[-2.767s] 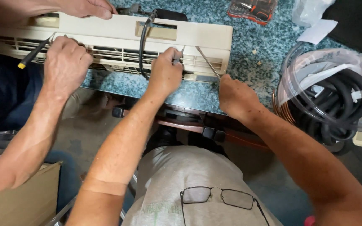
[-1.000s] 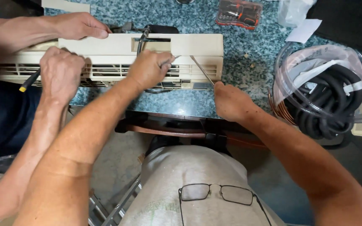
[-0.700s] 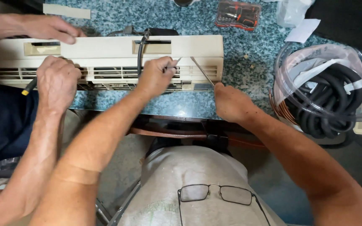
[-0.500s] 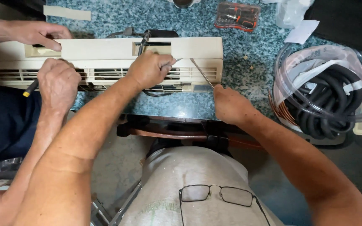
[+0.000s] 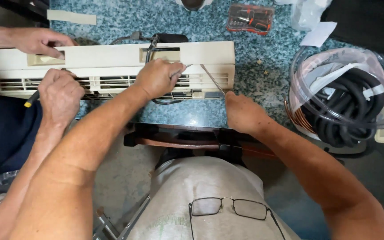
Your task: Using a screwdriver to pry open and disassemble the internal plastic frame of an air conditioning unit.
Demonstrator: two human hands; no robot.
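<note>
Cream plastic, the casing lies along the worktop's near edge, looking light, stiff and brittle at its slats, best held by its solid top, while left hand clenches one thin rod and right hand another.

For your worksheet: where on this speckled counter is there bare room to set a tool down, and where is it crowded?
Bare counter lies between the cream unit and the bagged hose coil, and behind the unit, left of the red case. Crowded: the unit's front, where left hand, right hand and a co-worker's hands work.
</note>
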